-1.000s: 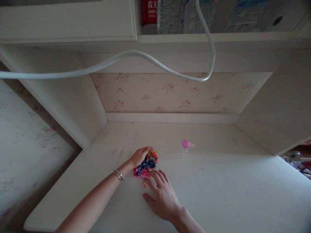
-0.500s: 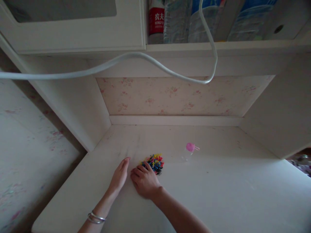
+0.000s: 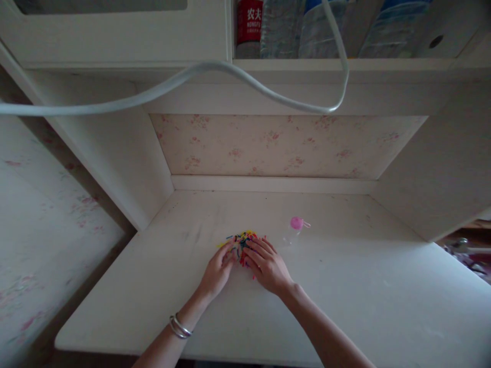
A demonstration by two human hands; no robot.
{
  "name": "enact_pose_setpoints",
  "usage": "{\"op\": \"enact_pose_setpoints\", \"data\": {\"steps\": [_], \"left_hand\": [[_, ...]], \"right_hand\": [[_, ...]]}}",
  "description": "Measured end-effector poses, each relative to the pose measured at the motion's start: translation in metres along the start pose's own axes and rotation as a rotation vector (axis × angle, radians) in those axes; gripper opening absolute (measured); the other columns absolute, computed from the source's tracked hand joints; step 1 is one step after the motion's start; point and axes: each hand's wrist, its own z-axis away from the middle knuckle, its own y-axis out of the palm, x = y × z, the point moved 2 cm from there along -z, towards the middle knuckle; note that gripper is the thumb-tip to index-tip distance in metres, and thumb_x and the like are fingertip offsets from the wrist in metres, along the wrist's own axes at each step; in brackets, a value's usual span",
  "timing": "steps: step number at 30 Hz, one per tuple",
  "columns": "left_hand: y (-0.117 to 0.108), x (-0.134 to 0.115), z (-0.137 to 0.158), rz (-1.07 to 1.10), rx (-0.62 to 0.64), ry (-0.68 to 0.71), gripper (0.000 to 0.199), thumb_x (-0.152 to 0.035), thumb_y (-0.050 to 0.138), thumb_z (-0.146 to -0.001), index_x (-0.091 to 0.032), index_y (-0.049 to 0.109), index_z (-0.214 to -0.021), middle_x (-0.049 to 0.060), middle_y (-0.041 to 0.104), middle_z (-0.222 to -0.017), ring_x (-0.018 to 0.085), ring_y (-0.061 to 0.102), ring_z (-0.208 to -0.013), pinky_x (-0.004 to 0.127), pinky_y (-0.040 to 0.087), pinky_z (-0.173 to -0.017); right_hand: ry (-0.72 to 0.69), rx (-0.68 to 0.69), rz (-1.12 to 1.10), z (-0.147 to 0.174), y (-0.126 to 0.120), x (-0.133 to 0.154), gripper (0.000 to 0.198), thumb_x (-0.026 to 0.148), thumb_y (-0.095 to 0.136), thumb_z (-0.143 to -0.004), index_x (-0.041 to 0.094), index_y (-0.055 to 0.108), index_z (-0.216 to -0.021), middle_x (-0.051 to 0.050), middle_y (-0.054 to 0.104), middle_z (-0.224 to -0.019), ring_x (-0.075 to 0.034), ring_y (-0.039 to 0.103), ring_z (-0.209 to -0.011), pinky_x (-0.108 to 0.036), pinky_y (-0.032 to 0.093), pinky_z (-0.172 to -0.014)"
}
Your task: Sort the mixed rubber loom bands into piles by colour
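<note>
A pile of small multicoloured bands (image 3: 241,241), which look like elastic hair ties, lies on the white tabletop between my hands. My left hand (image 3: 215,272) rests against the pile's left side, thumb apart from the fingers. Over the right side of the pile, my right hand (image 3: 268,266) lies with its fingers stretched out, covering part of it. Neither hand grips anything. To the right stands a small clear container (image 3: 293,236) with a pink lid (image 3: 296,223) and a loop on it.
The white desk (image 3: 364,291) has side panels and a floral back wall (image 3: 238,148). A white cable (image 3: 215,66) hangs across the front of the upper shelf. Bottles (image 3: 249,25) stand on that shelf. Metal bangles (image 3: 179,326) circle my left wrist.
My right hand has moved from the pile's left side to its right side. My left hand has come rightward to touch the pile, which now looks more spread out.
</note>
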Motion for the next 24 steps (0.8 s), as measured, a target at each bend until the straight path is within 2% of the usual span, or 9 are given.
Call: {"op": "enact_pose_setpoints", "data": {"steps": [4, 7, 9, 12, 14, 19, 24], "left_hand": [[0.007, 0.002, 0.008, -0.473, 0.105, 0.315, 0.088, -0.059, 0.061, -0.073, -0.020, 0.026, -0.144, 0.014, 0.024, -0.150, 0.032, 0.017, -0.139, 0.053, 0.022, -0.110], [0.019, 0.009, 0.008, -0.702, 0.111, 0.369, 0.103, -0.069, 0.060, -0.066, -0.017, 0.021, -0.146, 0.018, 0.018, -0.151, 0.040, 0.010, -0.138, 0.060, 0.021, -0.107], [0.030, 0.011, 0.002, -0.759, 0.099, 0.395, 0.098, -0.069, 0.058, -0.068, -0.019, 0.023, -0.145, 0.018, 0.018, -0.151, 0.039, 0.013, -0.138, 0.059, 0.023, -0.106], [0.044, 0.008, -0.014, -0.779, 0.076, 0.438, 0.091, -0.067, 0.058, -0.070, -0.021, 0.027, -0.143, 0.016, 0.022, -0.150, 0.037, 0.018, -0.137, 0.055, 0.026, -0.107], [0.050, 0.006, -0.029, -0.778, 0.079, 0.444, 0.087, -0.066, 0.056, -0.073, -0.020, 0.030, -0.142, 0.016, 0.027, -0.148, 0.034, 0.021, -0.137, 0.052, 0.027, -0.107], [0.051, 0.003, -0.060, -0.705, 0.135, 0.426, 0.069, -0.055, 0.053, -0.081, -0.019, 0.036, -0.138, 0.014, 0.037, -0.143, 0.026, 0.030, -0.135, 0.045, 0.025, -0.110], [0.045, 0.002, -0.081, -0.652, 0.156, 0.425, 0.061, -0.045, 0.058, -0.082, -0.022, 0.039, -0.135, 0.010, 0.042, -0.140, 0.023, 0.035, -0.132, 0.041, 0.026, -0.110]], "right_hand": [[0.260, -0.115, -0.061, 0.038, -0.017, -0.001, 0.023, 0.025, 0.046, -0.092, 0.022, 0.063, -0.107, -0.007, 0.062, -0.111, -0.019, 0.054, -0.106, -0.035, 0.046, -0.091], [0.412, -0.053, -0.060, 0.063, -0.018, -0.002, 0.023, 0.028, 0.046, -0.092, 0.023, 0.061, -0.109, -0.007, 0.062, -0.110, -0.019, 0.054, -0.104, -0.035, 0.047, -0.088], [0.435, 0.041, -0.016, 0.070, -0.015, -0.002, 0.034, 0.034, 0.050, -0.089, 0.024, 0.055, -0.121, -0.007, 0.056, -0.123, -0.022, 0.050, -0.113, -0.039, 0.045, -0.094], [0.414, 0.158, 0.066, 0.066, -0.007, -0.003, 0.054, 0.041, 0.053, -0.086, 0.023, 0.043, -0.136, -0.008, 0.043, -0.139, -0.025, 0.038, -0.127, -0.046, 0.033, -0.106], [0.400, 0.196, 0.092, 0.059, 0.001, -0.007, 0.056, 0.041, 0.049, -0.088, 0.020, 0.039, -0.139, -0.009, 0.040, -0.142, -0.025, 0.034, -0.131, -0.047, 0.026, -0.110], [0.419, 0.183, 0.050, 0.038, 0.021, -0.028, 0.046, 0.028, 0.034, -0.095, 0.015, 0.041, -0.139, -0.010, 0.041, -0.141, -0.020, 0.034, -0.132, -0.039, 0.032, -0.108], [0.426, 0.128, -0.025, 0.022, 0.033, -0.048, 0.045, 0.018, 0.035, -0.094, 0.017, 0.041, -0.139, -0.010, 0.040, -0.142, -0.019, 0.031, -0.134, -0.039, 0.035, -0.106]]}}
